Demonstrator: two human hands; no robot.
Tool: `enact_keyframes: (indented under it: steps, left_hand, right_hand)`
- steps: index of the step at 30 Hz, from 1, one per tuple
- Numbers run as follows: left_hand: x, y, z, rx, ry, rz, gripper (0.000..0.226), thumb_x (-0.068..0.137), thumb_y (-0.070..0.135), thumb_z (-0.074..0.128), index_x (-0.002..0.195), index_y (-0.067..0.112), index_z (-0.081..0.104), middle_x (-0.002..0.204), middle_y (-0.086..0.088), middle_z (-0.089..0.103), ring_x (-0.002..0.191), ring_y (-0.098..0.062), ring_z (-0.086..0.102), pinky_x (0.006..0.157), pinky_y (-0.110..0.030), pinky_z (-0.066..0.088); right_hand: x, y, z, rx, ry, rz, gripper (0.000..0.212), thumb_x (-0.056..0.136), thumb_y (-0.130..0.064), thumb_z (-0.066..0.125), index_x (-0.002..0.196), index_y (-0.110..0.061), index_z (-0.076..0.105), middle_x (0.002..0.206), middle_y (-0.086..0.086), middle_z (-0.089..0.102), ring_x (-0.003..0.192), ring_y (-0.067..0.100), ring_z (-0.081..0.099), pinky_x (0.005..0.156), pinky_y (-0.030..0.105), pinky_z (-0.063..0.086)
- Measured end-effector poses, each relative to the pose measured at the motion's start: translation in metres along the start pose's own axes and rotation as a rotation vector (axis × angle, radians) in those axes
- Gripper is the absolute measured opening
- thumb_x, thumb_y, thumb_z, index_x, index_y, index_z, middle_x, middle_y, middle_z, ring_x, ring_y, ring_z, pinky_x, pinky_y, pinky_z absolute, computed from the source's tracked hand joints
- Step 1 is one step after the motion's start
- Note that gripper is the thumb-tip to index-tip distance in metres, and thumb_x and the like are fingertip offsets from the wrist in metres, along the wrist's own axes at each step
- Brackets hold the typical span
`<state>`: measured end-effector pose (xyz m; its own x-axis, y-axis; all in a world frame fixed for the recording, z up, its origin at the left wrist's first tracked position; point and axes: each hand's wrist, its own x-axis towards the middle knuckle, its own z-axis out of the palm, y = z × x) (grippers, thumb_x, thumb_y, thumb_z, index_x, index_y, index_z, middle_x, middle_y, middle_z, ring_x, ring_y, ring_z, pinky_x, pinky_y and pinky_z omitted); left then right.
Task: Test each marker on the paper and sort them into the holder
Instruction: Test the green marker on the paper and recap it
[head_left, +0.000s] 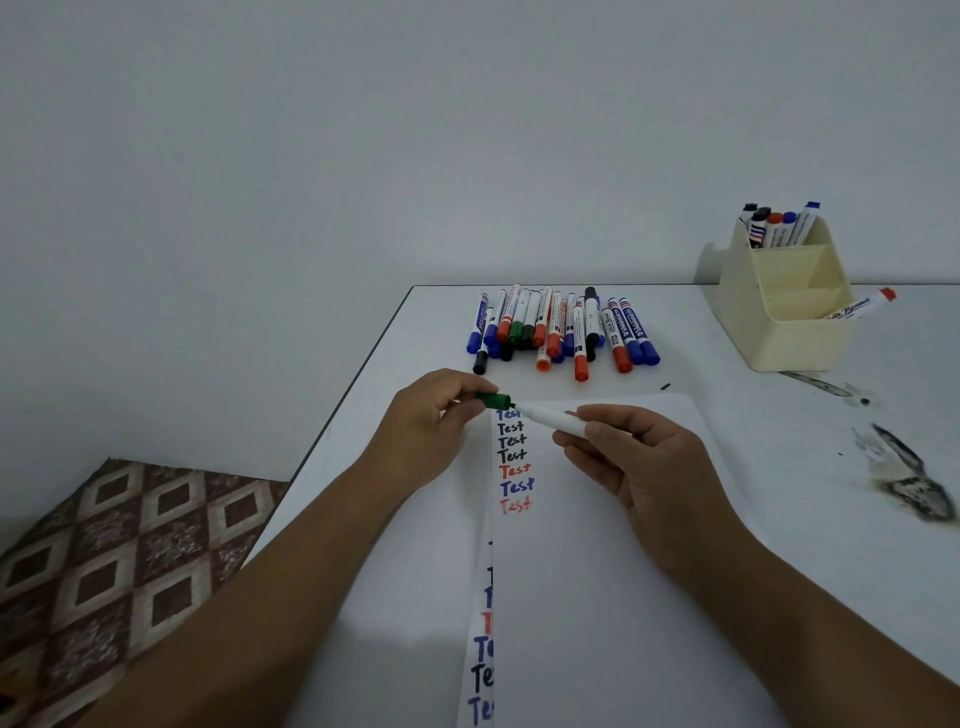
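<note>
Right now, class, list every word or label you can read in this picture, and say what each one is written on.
"Test": handwritten down the paper in blue, black and red, seven rows, the top one partly hidden by the marker.
"Te": cut-off rows on the lower sheet.
Labels on the pile of markers: too small to read.
Script on the marker beside the holder: blurred.

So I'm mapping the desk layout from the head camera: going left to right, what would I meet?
Patterned cushion → left hand on the green cap → white marker barrel → right hand → cream holder → ink smudge on the white table.
</note>
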<state>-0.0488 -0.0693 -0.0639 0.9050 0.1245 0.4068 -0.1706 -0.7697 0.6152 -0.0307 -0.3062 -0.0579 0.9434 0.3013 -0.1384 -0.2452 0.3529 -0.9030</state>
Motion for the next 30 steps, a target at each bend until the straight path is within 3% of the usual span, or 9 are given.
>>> enact_keyframes:
  steps: [6,8,11,16,25,30]
  left_hand:
    - [-0.004,0.011,0.002,-0.015,-0.066,-0.014,0.026,0.095,0.009,0.063,0.106,0.032,0.07,0.101,0.019,0.067,0.097,0.005,0.058,0.08,-0.005,0.041]
    - [-0.006,0.018,0.004,-0.148,-0.101,-0.118,0.029,0.096,0.006,0.061,0.101,0.033,0.07,0.098,0.013,0.071,0.092,0.002,0.064,0.081,-0.008,0.046]
    - [-0.007,0.03,0.004,-0.52,-0.082,-0.313,0.029,0.097,-0.003,0.055,0.099,0.019,0.073,0.081,-0.002,0.074,0.071,-0.015,0.071,0.073,-0.023,0.058]
    - [-0.007,0.042,0.004,-0.675,-0.03,-0.404,0.027,0.099,-0.003,0.051,0.094,0.012,0.073,0.084,-0.01,0.074,0.066,-0.024,0.072,0.068,-0.033,0.062]
    - [-0.009,0.04,0.01,-0.657,0.004,-0.359,0.03,0.099,-0.003,0.051,0.092,0.015,0.074,0.078,-0.002,0.075,0.065,-0.024,0.072,0.068,-0.034,0.062]
    - [-0.006,0.032,0.009,-0.438,0.002,-0.238,0.031,0.098,0.003,0.055,0.095,0.027,0.074,0.087,0.001,0.074,0.072,-0.012,0.07,0.073,-0.019,0.055]
  right_hand:
    - [-0.002,0.0,0.001,-0.055,-0.03,-0.017,0.016,0.098,-0.002,0.059,0.109,-0.003,0.071,0.099,0.013,0.078,0.096,0.029,0.076,0.084,0.033,0.062]
    - [-0.003,0.0,0.001,-0.067,-0.046,-0.018,0.016,0.098,-0.003,0.059,0.108,-0.004,0.072,0.1,0.014,0.078,0.096,0.029,0.076,0.083,0.032,0.063]
    - [-0.004,0.0,0.001,-0.073,-0.069,-0.023,0.017,0.098,-0.006,0.059,0.109,-0.006,0.072,0.102,0.013,0.078,0.097,0.028,0.076,0.082,0.031,0.062]
    - [-0.004,0.0,0.002,-0.071,-0.078,-0.02,0.018,0.097,-0.009,0.06,0.109,-0.009,0.073,0.103,0.009,0.078,0.098,0.027,0.076,0.081,0.032,0.062]
    - [-0.005,0.004,0.004,-0.143,-0.047,-0.097,0.017,0.095,-0.009,0.063,0.103,-0.016,0.076,0.103,0.006,0.079,0.097,0.024,0.076,0.081,0.031,0.063]
    - [-0.003,0.004,0.005,-0.175,-0.031,-0.108,0.019,0.094,-0.006,0.065,0.108,-0.014,0.076,0.095,0.005,0.079,0.09,0.025,0.077,0.08,0.03,0.063]
